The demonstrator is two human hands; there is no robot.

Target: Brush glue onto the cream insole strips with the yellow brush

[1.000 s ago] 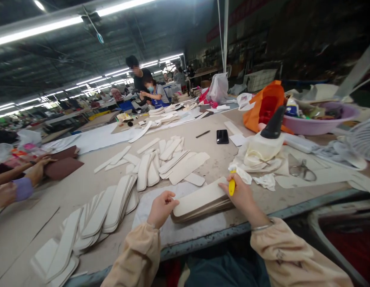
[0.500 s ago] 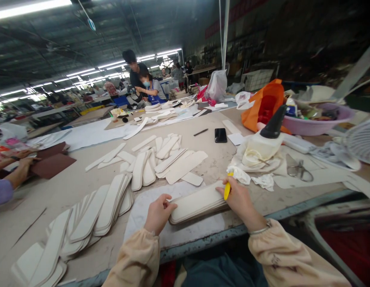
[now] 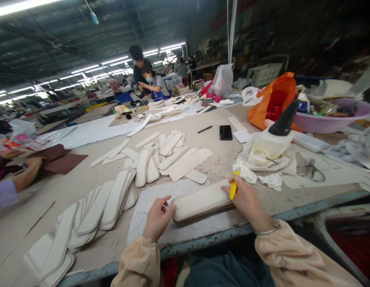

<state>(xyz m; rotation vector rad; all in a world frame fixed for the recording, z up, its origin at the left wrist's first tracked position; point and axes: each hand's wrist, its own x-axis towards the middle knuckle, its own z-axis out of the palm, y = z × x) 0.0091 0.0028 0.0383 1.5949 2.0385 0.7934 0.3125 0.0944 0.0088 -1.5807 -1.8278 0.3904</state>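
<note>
A neat stack of long off-white strips with rounded ends [image 3: 199, 202] lies on a white sheet [image 3: 143, 219] near the table's front edge. At the stack's left end is my left hand [image 3: 157, 217], thumb tip against the corner, fingers loosely bent and apart. My right hand [image 3: 246, 201] grips a slim yellow tool [image 3: 233, 188]; its kind is hard to make out. The fingertips of that hand touch the stack's right end. More strips [image 3: 115, 199] lean in overlapping piles to the left, and a loose heap of them [image 3: 161, 155] lies beyond the sheet.
To the right are a white bottle with a black cap [image 3: 274, 139], scissors [image 3: 310, 170], an orange bag [image 3: 274, 101] and a purple basin [image 3: 328, 119]. A phone [image 3: 225, 132] and a dark pen [image 3: 205, 129] lie farther back. A co-worker's hand [image 3: 30, 171] holds brown sheets [image 3: 65, 159] at left.
The whole view has shifted slightly, so things sit a little farther right. My hands stay at the two ends of the stack; the left fingers look slightly straighter.
</note>
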